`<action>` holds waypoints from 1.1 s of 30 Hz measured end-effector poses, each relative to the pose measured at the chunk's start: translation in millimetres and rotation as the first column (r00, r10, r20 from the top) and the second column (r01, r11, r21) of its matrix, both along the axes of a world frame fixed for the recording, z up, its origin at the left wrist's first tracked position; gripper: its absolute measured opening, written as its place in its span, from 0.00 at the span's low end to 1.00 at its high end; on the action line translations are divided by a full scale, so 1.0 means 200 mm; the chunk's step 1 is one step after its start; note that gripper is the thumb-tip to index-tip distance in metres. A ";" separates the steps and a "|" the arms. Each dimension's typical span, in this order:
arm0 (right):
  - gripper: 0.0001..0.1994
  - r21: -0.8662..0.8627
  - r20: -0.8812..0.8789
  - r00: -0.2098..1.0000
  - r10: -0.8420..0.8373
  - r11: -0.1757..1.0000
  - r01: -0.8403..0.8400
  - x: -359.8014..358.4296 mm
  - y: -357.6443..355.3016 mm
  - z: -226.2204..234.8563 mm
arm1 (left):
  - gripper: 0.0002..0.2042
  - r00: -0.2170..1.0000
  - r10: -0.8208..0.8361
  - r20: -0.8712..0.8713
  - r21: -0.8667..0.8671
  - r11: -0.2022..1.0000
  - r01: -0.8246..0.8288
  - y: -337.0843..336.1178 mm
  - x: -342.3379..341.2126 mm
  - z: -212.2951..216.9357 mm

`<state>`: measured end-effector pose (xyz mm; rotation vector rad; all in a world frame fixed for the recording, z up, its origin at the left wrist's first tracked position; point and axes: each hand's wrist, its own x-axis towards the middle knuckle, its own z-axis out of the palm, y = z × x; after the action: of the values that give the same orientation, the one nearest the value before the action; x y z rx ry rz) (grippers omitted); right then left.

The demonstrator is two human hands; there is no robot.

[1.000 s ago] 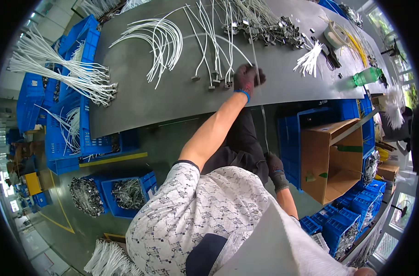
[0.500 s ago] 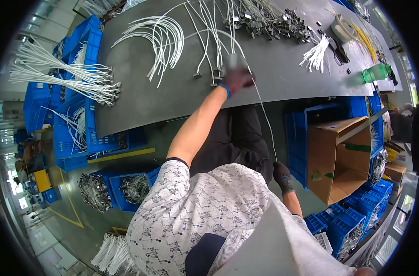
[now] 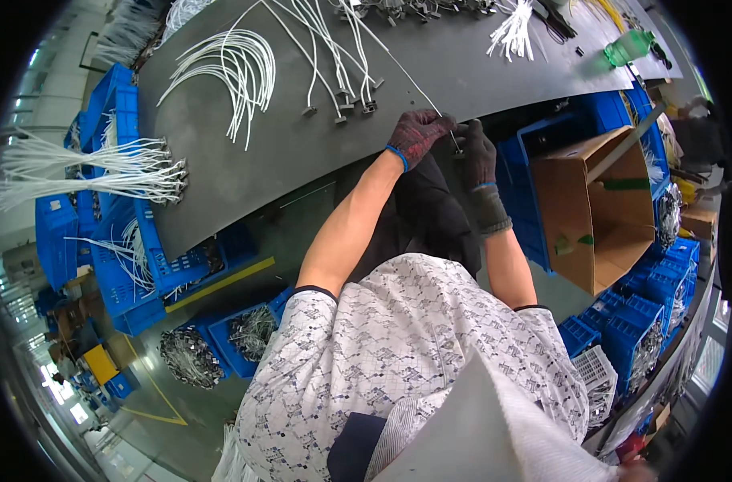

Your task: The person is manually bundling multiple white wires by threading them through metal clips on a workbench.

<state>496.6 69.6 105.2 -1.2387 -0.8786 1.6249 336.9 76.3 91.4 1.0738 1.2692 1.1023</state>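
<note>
Head view: wide fisheye, worn on wearer's head, facing steeply down, picture upright. Shirt near, filling 6 o'clock. Left hand at 1 o'clock, right hand at 2, both farther off. Workbench toward 12, cropped by upper edge; cardboard box at 3. Straight edges bow; corners fall dark.
</note>
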 end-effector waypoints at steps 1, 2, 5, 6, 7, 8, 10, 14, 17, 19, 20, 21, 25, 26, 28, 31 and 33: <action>0.17 0.002 -0.002 1.000 0.005 1.000 -0.005 0.00 -0.01 -0.01 | 0.14 1.000 0.004 -0.015 -0.031 1.000 -0.005 -0.01 -0.02 0.01; 0.17 0.105 0.132 0.991 0.030 0.993 -0.044 0.00 -0.01 -0.04 | 0.14 0.999 0.010 -0.031 -0.060 0.998 -0.012 -0.01 -0.04 0.02; 0.16 0.173 0.262 0.965 0.035 0.981 -0.082 0.08 -0.05 -0.18 | 0.11 0.613 0.393 0.685 -0.354 0.915 -0.192 0.07 -0.11 0.01; 0.16 0.146 0.260 0.965 0.021 0.987 -0.061 0.11 -0.07 -0.23 | 0.09 0.459 0.464 0.758 -0.383 0.885 -0.264 0.10 -0.17 -0.01; 0.16 0.165 0.265 0.964 0.021 0.984 -0.067 0.13 -0.12 -0.26 | 0.09 0.453 0.451 0.769 -0.366 0.892 -0.266 0.12 -0.26 -0.09; 0.15 0.412 0.449 0.893 0.027 0.881 -0.234 0.09 -0.15 -0.28 | 0.09 0.468 0.391 0.792 -0.190 0.887 -0.421 0.12 -0.42 -0.20; 0.14 0.588 0.618 0.781 -0.090 0.712 -0.384 0.14 -0.19 -0.33 | 0.09 0.473 0.237 0.848 0.004 0.891 -0.454 0.10 -0.58 -0.25; 0.14 0.207 0.330 0.941 0.077 0.967 -0.151 0.15 -0.29 -0.33 | 0.08 0.501 0.335 0.798 -0.032 0.853 -0.520 0.06 -0.41 -0.03; 0.16 0.138 0.218 0.972 0.093 0.983 -0.125 0.06 -0.19 -0.28 | 0.09 0.820 0.438 0.369 -0.005 0.883 -0.470 0.00 -0.29 0.07; 0.17 0.213 0.267 0.962 0.064 0.969 -0.124 -0.04 -0.09 -0.19 | 0.11 0.970 0.204 0.135 0.217 0.949 -0.230 -0.05 -0.14 0.00; 0.18 0.279 0.309 0.950 0.034 0.952 -0.124 -0.08 -0.04 -0.13 | 0.11 0.970 0.201 0.135 0.214 0.950 -0.227 -0.08 -0.07 0.01; 0.18 0.274 0.309 0.950 0.033 0.954 -0.122 -0.12 0.01 -0.09 | 0.11 0.975 0.138 0.176 0.156 0.974 -0.166 -0.12 0.00 0.03; 0.21 0.398 0.305 0.952 0.018 0.906 -0.145 -0.20 0.17 -0.17 | 0.12 0.993 0.118 -0.023 0.121 0.986 -0.114 -0.10 -0.03 -0.02; 0.22 0.725 0.606 0.755 -0.249 0.564 -0.396 -0.22 0.19 -0.21 | 0.12 0.991 0.134 -0.027 0.110 0.985 -0.130 -0.09 -0.07 -0.02; 0.22 0.723 0.612 0.764 -0.205 0.536 -0.436 -0.26 0.23 -0.29 | 0.12 0.989 0.101 -0.111 0.066 0.993 -0.094 -0.05 -0.14 -0.02; 0.23 0.528 0.565 0.824 0.051 0.745 -0.408 -0.33 0.39 -0.34 | 0.13 0.987 0.050 -0.150 -0.010 0.999 -0.052 0.06 -0.28 0.07; 0.24 0.248 0.430 0.860 0.275 0.880 -0.406 -0.40 0.50 -0.28 | 0.14 0.994 0.094 -0.055 -0.064 0.993 -0.097 0.15 -0.46 0.00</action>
<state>416.9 169.4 48.9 -1.2214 -1.6365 1.4332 245.0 105.7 92.3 1.0063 1.4018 1.1020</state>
